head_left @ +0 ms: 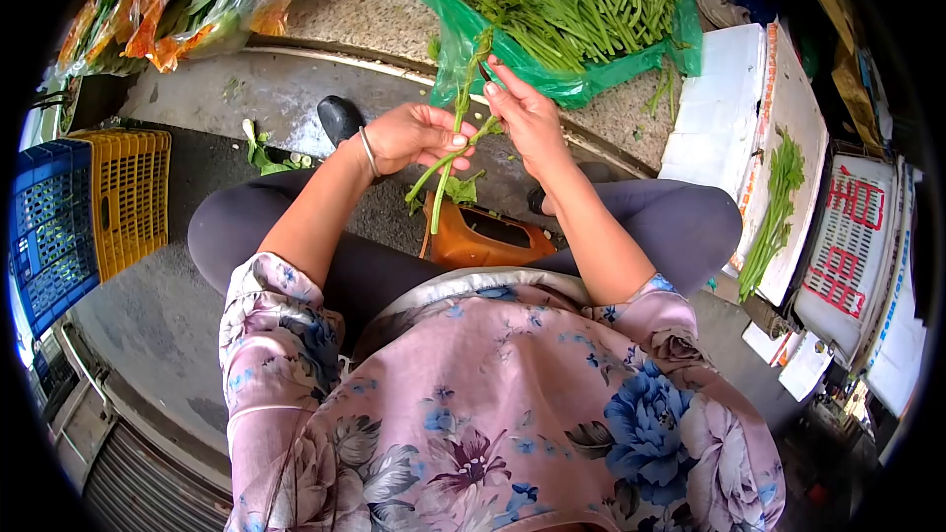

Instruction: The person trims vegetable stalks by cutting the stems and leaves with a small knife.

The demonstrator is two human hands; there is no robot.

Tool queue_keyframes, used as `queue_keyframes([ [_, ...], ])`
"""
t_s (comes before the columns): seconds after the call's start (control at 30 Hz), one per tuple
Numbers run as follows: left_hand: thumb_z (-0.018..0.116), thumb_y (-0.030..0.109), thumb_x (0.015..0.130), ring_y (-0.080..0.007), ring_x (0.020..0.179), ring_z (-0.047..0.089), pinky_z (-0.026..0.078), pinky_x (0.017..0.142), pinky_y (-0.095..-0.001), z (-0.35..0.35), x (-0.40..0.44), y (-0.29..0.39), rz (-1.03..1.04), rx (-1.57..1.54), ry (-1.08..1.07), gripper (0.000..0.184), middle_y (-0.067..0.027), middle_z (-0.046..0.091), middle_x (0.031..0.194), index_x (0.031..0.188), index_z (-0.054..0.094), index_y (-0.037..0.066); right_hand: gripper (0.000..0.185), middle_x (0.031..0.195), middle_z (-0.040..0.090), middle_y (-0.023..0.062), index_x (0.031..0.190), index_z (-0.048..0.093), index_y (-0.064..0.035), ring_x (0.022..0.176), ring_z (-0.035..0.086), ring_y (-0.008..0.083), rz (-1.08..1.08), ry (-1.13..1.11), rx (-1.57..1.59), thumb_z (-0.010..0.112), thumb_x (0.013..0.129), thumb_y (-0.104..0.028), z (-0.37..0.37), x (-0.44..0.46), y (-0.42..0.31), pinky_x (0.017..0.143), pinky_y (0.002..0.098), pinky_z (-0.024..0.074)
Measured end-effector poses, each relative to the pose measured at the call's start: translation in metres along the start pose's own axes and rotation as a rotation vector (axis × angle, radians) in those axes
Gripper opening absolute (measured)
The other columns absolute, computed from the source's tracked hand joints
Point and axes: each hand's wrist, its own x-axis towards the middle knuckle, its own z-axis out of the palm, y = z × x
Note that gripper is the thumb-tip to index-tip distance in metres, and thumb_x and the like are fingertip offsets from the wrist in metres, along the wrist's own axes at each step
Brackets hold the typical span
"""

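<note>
Green leafy stalks are crossed in front of me, above my lap. My left hand, with a bangle on its wrist, pinches them where they cross. My right hand is closed against the upper part of the stalks, its thumb and forefinger beside the longest one; a small dark sliver shows there, too small to name. Beyond my hands, a green plastic bag lies spread under a large heap of the same kind of leafy stalks.
A small bunch of stalks lies on white foam boxes at right. An orange-brown stool or container sits between my legs. Blue and yellow crates stand at left. Bagged leafy greens lie upper left, with leaf scraps below.
</note>
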Motion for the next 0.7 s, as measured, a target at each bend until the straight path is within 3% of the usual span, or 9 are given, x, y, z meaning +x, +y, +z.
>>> queue_keyframes([
  [0.23,0.060,0.011,0.079,-0.0175,0.074,0.063,0.050,0.067,-0.0263,0.003,0.001,0.000,-0.014,0.186,0.086,0.018,-0.0053,0.063,0.084,0.096,0.059,0.004,0.039,0.066,0.045,-0.0056,0.119,0.049,-0.0046,0.060,0.038,0.0039,-0.008,0.032,0.008,0.057,0.084,-0.018,0.005,0.011,0.017,0.053,0.0180,0.0314],
  [0.33,0.061,0.012,0.079,-0.0171,0.074,0.063,0.050,0.065,-0.0258,0.003,0.002,-0.001,-0.019,0.201,0.096,0.018,-0.0052,0.063,0.083,0.095,0.059,0.005,0.038,0.071,0.050,-0.0036,0.118,0.049,-0.0035,0.062,0.040,0.0034,0.019,0.032,0.015,0.057,0.084,-0.018,0.005,0.015,0.028,0.055,0.0172,0.0335],
  [0.4,0.061,0.012,0.079,-0.0174,0.074,0.063,0.050,0.065,-0.0260,0.002,0.002,-0.001,-0.024,0.186,0.101,0.019,-0.0054,0.063,0.084,0.096,0.059,0.005,0.037,0.094,0.061,0.0063,0.115,0.051,-0.0018,0.083,0.054,0.0110,-0.008,0.118,0.012,0.056,0.084,-0.022,0.006,0.019,0.038,0.073,0.0210,0.0411],
  [0.5,0.061,0.012,0.079,-0.0181,0.075,0.063,0.050,0.065,-0.0266,0.000,0.003,-0.002,-0.033,0.116,0.105,0.020,-0.0059,0.062,0.084,0.097,0.059,0.005,0.034,0.108,0.058,0.0103,0.114,0.052,-0.0010,0.096,0.053,0.0141,-0.160,0.159,-0.185,0.053,0.086,-0.021,0.003,0.022,0.042,0.083,0.0237,0.0391],
  [0.6,0.061,0.012,0.078,-0.0189,0.075,0.063,0.050,0.066,-0.0275,-0.003,0.003,-0.001,-0.043,0.047,0.091,0.021,-0.0066,0.062,0.085,0.098,0.058,0.004,0.035,0.111,0.056,0.0092,0.116,0.051,-0.0013,0.097,0.051,0.0122,-0.242,0.242,-0.347,0.051,0.087,-0.021,-0.001,0.017,0.040,0.083,0.0243,0.0389],
  [0.63,0.061,0.012,0.079,-0.0193,0.075,0.063,0.051,0.067,-0.0282,-0.003,0.003,0.000,-0.048,0.034,0.078,0.021,-0.0069,0.062,0.086,0.098,0.058,0.004,0.035,0.111,0.056,0.0092,0.116,0.051,-0.0013,0.097,0.051,0.0122,-0.242,0.243,-0.348,0.051,0.087,-0.021,-0.003,0.018,0.040,0.083,0.0243,0.0389],
  [0.7,0.061,0.012,0.079,-0.0195,0.076,0.063,0.051,0.068,-0.0285,-0.001,0.002,0.002,-0.051,0.041,0.083,0.021,-0.0071,0.062,0.086,0.098,0.058,0.004,0.036,0.108,0.055,0.0071,0.119,0.048,-0.0023,0.092,0.049,0.0097,-0.131,0.413,-0.020,0.050,0.087,-0.021,-0.009,0.022,0.041,0.079,0.0220,0.0386],
])
